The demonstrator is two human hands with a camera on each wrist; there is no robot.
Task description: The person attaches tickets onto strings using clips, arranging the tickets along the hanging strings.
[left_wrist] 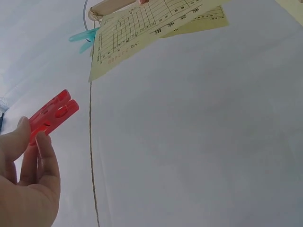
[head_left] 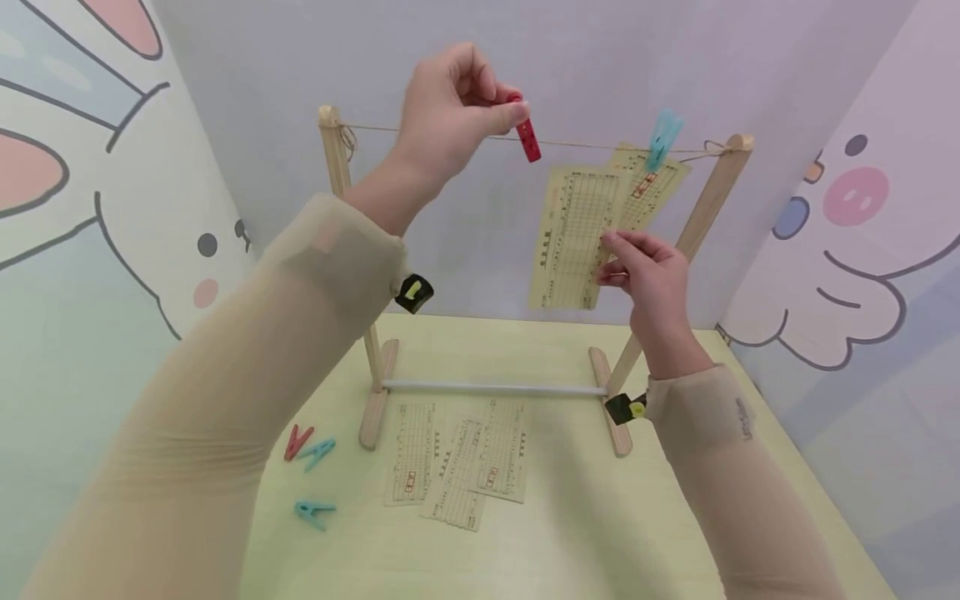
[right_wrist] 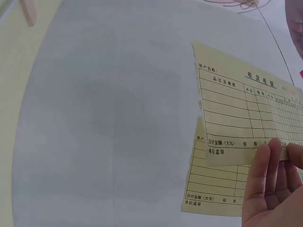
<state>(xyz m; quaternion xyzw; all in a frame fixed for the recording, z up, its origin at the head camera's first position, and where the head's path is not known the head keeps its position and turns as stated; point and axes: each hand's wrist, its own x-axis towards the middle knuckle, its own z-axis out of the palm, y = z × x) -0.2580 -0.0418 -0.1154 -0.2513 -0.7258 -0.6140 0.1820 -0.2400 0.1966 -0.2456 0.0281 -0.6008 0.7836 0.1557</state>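
Note:
My left hand pinches a red clothespin by its handle end, just in front of the string. In the left wrist view the clothespin points toward the string, apart from it. By its right edge, my right hand holds a yellow receipt slip upright, its top just below the string. Behind it a second receipt slip hangs tilted from the string under a blue clothespin. The right wrist view shows the held slip overlapping the hanging one.
The string runs between two wooden posts joined low down by a white rod. On the table lie several receipt slips, a red clothespin and two blue clothespins at the left.

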